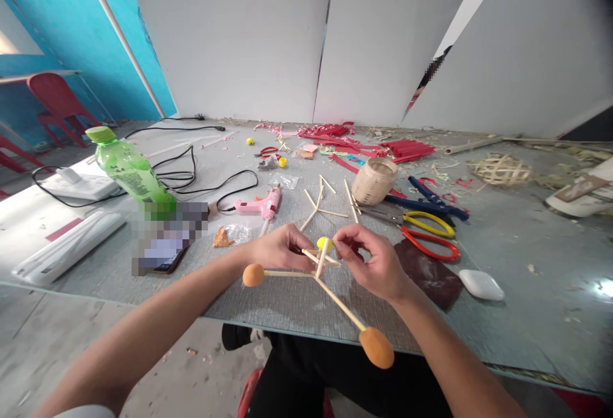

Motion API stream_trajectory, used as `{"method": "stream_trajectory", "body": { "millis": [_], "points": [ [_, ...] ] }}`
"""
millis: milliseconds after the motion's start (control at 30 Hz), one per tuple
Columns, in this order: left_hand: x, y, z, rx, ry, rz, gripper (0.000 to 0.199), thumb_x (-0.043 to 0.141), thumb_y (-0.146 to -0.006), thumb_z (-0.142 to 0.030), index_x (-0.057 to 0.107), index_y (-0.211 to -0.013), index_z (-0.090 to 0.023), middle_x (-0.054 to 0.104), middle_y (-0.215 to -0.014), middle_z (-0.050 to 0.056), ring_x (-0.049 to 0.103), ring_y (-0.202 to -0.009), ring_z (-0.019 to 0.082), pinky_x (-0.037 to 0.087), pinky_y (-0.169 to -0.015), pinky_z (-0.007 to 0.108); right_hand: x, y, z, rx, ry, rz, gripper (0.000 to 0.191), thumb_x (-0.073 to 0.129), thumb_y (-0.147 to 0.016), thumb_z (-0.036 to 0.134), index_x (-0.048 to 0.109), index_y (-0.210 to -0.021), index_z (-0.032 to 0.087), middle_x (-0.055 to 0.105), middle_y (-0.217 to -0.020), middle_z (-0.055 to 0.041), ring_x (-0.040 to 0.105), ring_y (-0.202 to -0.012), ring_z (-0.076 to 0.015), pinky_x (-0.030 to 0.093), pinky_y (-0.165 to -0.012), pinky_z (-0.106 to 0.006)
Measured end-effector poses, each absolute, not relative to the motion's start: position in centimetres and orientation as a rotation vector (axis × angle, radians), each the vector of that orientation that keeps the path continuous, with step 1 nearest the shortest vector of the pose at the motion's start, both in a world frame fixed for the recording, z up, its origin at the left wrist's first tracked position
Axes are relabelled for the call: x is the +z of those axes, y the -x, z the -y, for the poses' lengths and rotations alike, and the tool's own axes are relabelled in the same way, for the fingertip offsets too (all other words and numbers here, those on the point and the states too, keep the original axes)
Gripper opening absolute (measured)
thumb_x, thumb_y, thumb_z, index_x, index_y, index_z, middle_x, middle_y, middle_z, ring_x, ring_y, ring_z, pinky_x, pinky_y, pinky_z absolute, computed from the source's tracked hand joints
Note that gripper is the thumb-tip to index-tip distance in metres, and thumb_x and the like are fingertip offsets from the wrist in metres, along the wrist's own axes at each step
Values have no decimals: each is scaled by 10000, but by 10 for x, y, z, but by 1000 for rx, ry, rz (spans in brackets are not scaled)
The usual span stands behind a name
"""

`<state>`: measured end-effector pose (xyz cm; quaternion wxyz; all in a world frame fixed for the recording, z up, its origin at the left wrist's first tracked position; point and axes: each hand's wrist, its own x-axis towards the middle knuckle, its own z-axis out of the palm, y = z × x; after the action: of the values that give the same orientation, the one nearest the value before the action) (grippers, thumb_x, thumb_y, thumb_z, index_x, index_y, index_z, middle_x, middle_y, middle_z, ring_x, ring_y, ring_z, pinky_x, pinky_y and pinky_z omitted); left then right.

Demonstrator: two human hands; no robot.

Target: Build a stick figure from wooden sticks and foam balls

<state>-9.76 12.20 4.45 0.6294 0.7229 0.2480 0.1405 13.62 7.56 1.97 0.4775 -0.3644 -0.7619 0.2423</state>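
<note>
A frame of thin pale sticks (341,303) is held over the table's front part. Two of its sticks end in orange lumps, one at the left (253,275) and a larger one at the lower right (377,348). My left hand (282,247) is closed round the frame's far side, its fingertips partly hidden behind the sticks. At the top of the frame sits a small yellow lump (324,244). My right hand (366,257) pinches at the right side of this lump, thumb and forefinger close together; whatever lies between them is too small to tell.
Beyond my hands lie loose joined sticks (317,209), a pink glue gun (261,205) and a jar (374,182). Scissors (431,252) and pliers (431,198) are on the right. A green bottle (131,172), phone (167,252) and cables stand or lie left; red strips (407,150) are at the back.
</note>
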Motion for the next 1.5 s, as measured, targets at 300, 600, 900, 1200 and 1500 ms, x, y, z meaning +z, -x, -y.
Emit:
{"method": "stream_trajectory", "body": {
  "millis": [300, 600, 900, 1200, 1500],
  "points": [
    [46, 96, -122, 321, -1668, -573, 302, 768, -825, -357, 746, -759, -63, 446, -626, -41, 343, -608, 86, 272, -534, 230, 20, -136, -76, 584, 914, 1867, 54, 630, -1004, 281, 648, -980, 236, 660, -738, 19, 605, -630, -120, 465, -566, -232],
    [47, 95, -122, 304, -1662, -592, 341, 783, -799, -403, 703, -699, -86, 412, -614, -49, 324, -606, 88, 260, -540, 234, 18, -138, -75, 555, 928, 1895, 51, 617, -1004, 276, 636, -983, 234, 642, -730, 21, 577, -610, -117, 439, -544, -233],
    [45, 97, -123, 301, -1678, -591, 344, 783, -808, -405, 741, -751, -68, 457, -630, -33, 354, -625, 97, 280, -558, 239, 21, -137, -74, 551, 962, 1891, 89, 605, -1008, 305, 623, -959, 233, 630, -719, 14, 564, -600, -127, 429, -537, -249],
    [46, 98, -122, 307, -1672, -584, 341, 773, -824, -399, 737, -749, -68, 435, -620, -41, 333, -612, 88, 278, -554, 233, 21, -137, -74, 557, 944, 1889, 69, 621, -1003, 300, 632, -980, 236, 629, -720, 18, 563, -600, -124, 427, -529, -246],
    [43, 97, -124, 313, -1701, -571, 355, 775, -821, -412, 732, -740, -69, 453, -621, -31, 344, -617, 92, 277, -541, 228, 20, -137, -75, 551, 961, 1892, 87, 623, -1002, 316, 640, -978, 234, 643, -726, 10, 569, -602, -129, 440, -536, -254]
  ]
}}
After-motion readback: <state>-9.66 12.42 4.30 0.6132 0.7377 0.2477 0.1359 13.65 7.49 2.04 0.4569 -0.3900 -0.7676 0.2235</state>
